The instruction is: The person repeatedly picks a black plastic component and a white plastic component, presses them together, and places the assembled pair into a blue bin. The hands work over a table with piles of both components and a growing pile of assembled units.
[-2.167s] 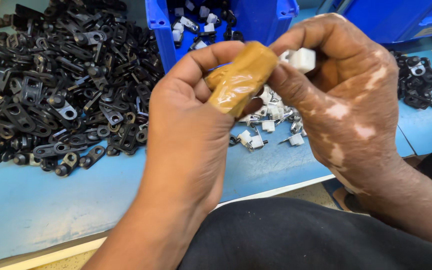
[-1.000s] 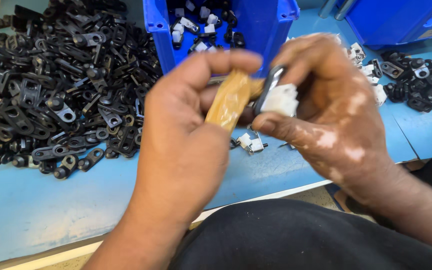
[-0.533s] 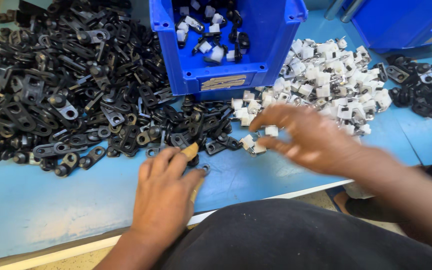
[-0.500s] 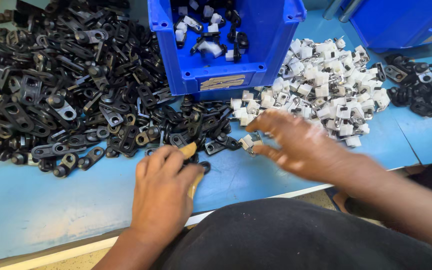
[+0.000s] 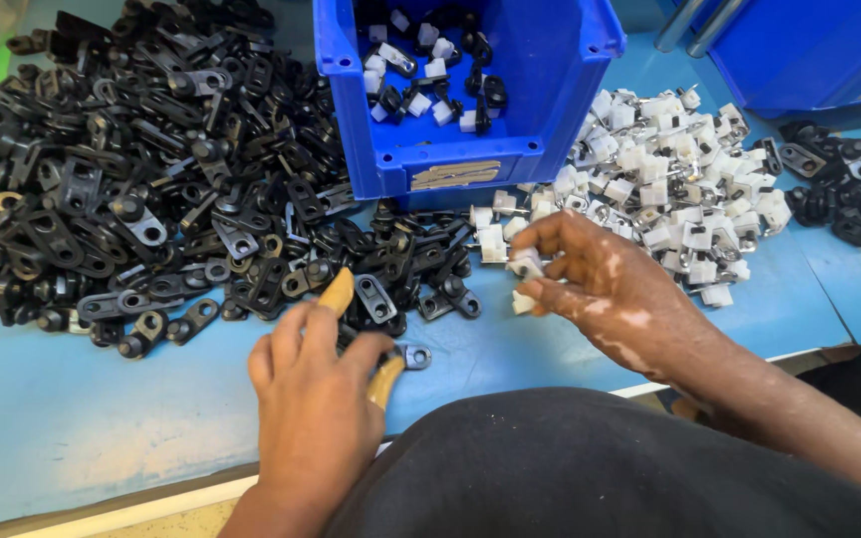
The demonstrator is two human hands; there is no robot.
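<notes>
Left hand (image 5: 316, 399) closed round tan tool (image 5: 339, 292), fingers on black bracket (image 5: 410, 356). Right hand (image 5: 600, 289) pinches white clip (image 5: 527, 262). Bin (image 5: 470, 169) ahead holds about a dozen assembled pieces; judged early. Black pile (image 5: 151, 179) beyond left hand, white pile (image 5: 679, 189) beyond right: too many to count.

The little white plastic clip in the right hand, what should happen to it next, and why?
Probably lift the small white plastic clip toward the left hand. The right hand pinches it beside the white pile, while the left hand, holding a tan wooden-handled tool, presses on the black metal brackets.
</notes>
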